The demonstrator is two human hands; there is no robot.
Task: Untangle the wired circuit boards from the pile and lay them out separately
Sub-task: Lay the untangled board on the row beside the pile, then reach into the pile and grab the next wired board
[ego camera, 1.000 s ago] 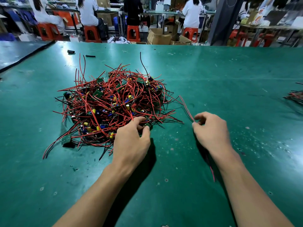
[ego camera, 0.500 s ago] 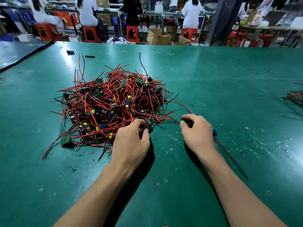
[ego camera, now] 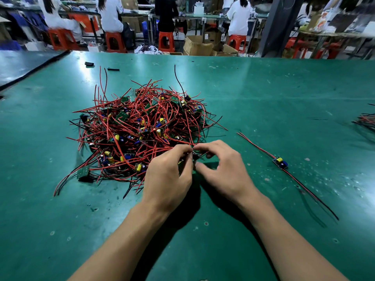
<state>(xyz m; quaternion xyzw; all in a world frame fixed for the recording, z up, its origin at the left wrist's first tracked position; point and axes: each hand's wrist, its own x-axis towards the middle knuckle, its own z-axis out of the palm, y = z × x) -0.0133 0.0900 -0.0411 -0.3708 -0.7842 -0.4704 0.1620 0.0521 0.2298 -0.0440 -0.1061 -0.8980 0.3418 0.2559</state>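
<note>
Where the pile lies: left of centre on the green table, a dense mound of small boards knotted together by red and black leads.
Left hand: held at the near edge of the pile, fingers curled, with red leads pinched between thumb and forefinger.
Right hand: held tip to tip with the left, forefinger and thumb bent in a narrow C about the same knot; whether a lead is actually gripped cannot be told.
Laid-out board: 1 board is seen to the right, well apart from the pile, its leads stretched straight to both sides.
Second bundle: seen at the far right edge, cut off by the frame.
Weight: each board is judged very light, so neighbours are likely to be dragged along by any pulled lead.
Stiffness: the leads are judged springy but pliant and the boards rigid; the capacitors and solder joints are judged fragile.
Hold: the board edge, or the leads close to it, is judged best taken, with the pile pinned down by the other hand.
Risk: a joint could be torn by a hard tug, so loops are better eased out.
</note>
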